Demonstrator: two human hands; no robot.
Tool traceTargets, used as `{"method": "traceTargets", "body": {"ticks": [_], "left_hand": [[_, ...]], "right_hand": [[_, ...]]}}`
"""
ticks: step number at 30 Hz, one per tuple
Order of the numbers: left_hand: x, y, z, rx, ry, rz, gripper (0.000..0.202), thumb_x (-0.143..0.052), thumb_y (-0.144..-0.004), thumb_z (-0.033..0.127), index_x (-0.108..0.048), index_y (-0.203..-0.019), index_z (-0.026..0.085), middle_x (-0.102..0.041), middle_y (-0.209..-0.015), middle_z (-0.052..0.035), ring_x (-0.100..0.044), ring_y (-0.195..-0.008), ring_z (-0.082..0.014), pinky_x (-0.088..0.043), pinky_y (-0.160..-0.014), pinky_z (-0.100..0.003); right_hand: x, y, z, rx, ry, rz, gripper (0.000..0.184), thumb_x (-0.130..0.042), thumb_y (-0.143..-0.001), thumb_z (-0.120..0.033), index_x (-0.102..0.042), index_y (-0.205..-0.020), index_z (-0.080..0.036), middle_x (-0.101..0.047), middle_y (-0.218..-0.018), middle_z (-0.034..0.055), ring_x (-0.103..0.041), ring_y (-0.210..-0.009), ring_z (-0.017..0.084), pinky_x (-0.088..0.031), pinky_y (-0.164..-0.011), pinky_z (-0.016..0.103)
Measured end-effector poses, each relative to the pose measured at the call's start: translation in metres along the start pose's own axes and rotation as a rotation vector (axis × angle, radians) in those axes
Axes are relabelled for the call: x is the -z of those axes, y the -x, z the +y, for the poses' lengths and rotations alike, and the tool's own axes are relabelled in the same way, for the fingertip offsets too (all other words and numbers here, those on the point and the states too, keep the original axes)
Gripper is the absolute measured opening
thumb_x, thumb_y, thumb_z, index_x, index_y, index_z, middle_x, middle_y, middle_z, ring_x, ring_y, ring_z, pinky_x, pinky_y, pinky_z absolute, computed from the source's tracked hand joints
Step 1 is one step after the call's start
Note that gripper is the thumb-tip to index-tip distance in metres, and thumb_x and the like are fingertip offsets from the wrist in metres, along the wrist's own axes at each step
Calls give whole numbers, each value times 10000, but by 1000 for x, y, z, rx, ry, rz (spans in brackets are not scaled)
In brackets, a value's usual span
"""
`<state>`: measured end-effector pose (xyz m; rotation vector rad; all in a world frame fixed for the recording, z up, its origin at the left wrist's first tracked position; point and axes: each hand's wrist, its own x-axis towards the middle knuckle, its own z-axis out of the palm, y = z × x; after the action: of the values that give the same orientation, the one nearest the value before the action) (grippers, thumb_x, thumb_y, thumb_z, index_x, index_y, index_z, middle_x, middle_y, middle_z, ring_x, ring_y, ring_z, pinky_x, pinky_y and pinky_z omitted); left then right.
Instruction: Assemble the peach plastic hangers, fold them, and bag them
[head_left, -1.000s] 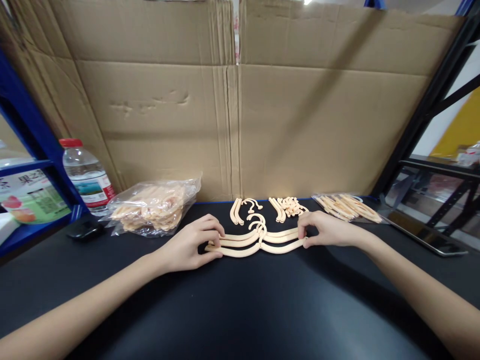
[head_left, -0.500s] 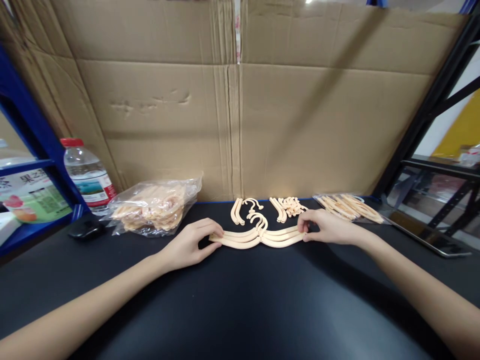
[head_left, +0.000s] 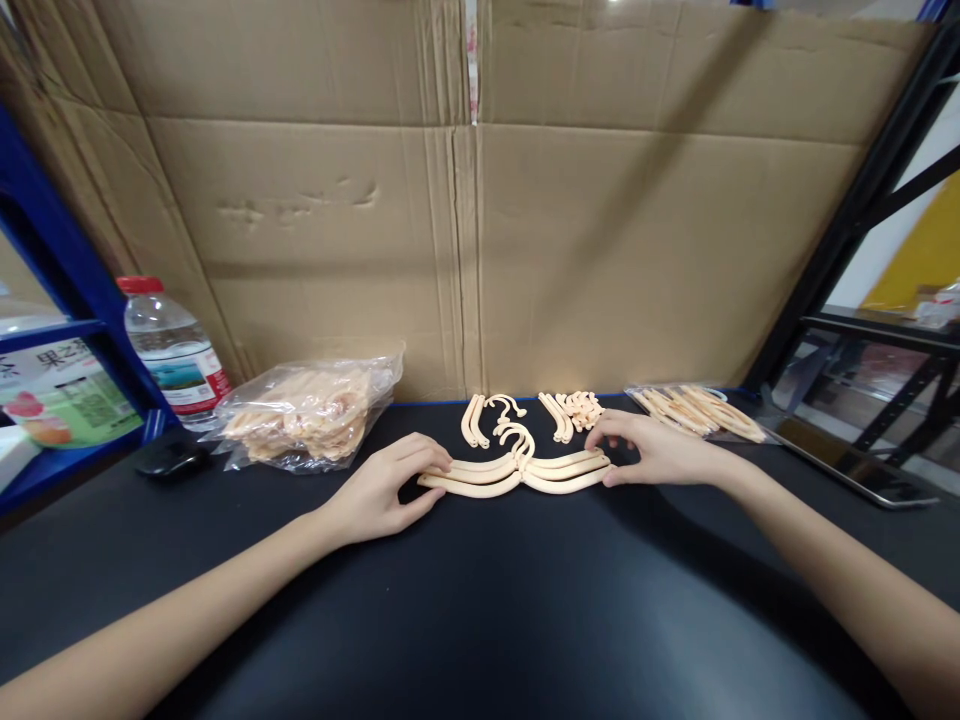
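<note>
A small stack of cream plastic folding hangers [head_left: 484, 487] lies at mid-table, arms spread to both sides and curved hooks [head_left: 523, 436] pointing toward the back. Around the left arm ends is my left hand [head_left: 394, 487], fingers behind and thumb at the front edge, closed on them. My right hand [head_left: 652, 450] grips the other ends, its thumb at the front arm's tip and its fingers at the rear arms. A dark gap shows between the front hanger and those behind. Behind the stack are loose hanger arms [head_left: 472, 421], hooks [head_left: 510, 403] and small pieces [head_left: 583, 408].
A clear bag of cream parts [head_left: 307, 415] sits at the left, beside a red-capped water bottle [head_left: 176, 350] and a black mouse [head_left: 171, 455]. Bagged hangers [head_left: 697, 410] and a tablet-like slab [head_left: 847, 460] lie at the right. Cardboard [head_left: 637, 250] stands behind the black table [head_left: 480, 600].
The gap between the front hanger and those behind has widened. My right fingers have shifted slightly left and back, farther from the thumb. My left hand has barely moved.
</note>
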<state>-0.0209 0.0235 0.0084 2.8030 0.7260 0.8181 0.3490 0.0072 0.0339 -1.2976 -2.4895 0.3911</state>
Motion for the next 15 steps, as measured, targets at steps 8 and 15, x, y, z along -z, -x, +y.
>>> {"method": "traceTargets", "body": {"ticks": [8, 15], "left_hand": [[-3, 0, -2, 12, -1, -3, 152, -508, -866, 152, -579, -995, 188, -607, -1023, -77, -576, -963, -192, -492, -850, -349], [-3, 1, -3, 17, -10, 2, 156, -505, -866, 157, -587, -995, 187, -608, -1013, -77, -580, -949, -192, -496, -840, -349]], "right_hand": [[-3, -2, 2, -17, -33, -46, 300, -673, -744, -352, -638, -991, -186, -638, -945, 49, -548, -821, 195, -437, -733, 315], [-3, -2, 1, -24, -36, -43, 250, -677, -751, -328, -643, -950, -179, -637, -894, 39, -536, -781, 180, -427, -699, 297]]}}
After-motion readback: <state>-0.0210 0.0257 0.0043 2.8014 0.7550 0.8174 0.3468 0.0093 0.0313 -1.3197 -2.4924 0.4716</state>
